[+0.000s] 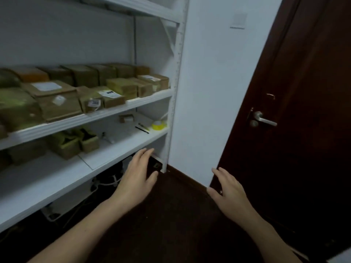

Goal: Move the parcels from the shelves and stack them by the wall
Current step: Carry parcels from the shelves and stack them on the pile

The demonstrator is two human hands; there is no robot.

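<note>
Several brown cardboard parcels point(57, 99) fill the middle shelf point(133, 105) of a white shelving unit on the left. Two more parcels point(74, 143) stand on the lower shelf point(121, 150). My left hand point(136, 179) hangs in front of the lower shelf's right end, fingers straight and empty. My right hand point(229, 190) is held out over the dark floor near the wall point(209, 92), fingers spread, holding nothing. Both hands are apart from every parcel.
A yellow tape roll point(158, 125), a pen point(142, 129) and a small box point(126, 117) lie at the lower shelf's right end. A dark wooden door point(303, 130) with a metal handle point(263, 119) stands on the right. Cables and a white rack sit under the shelving.
</note>
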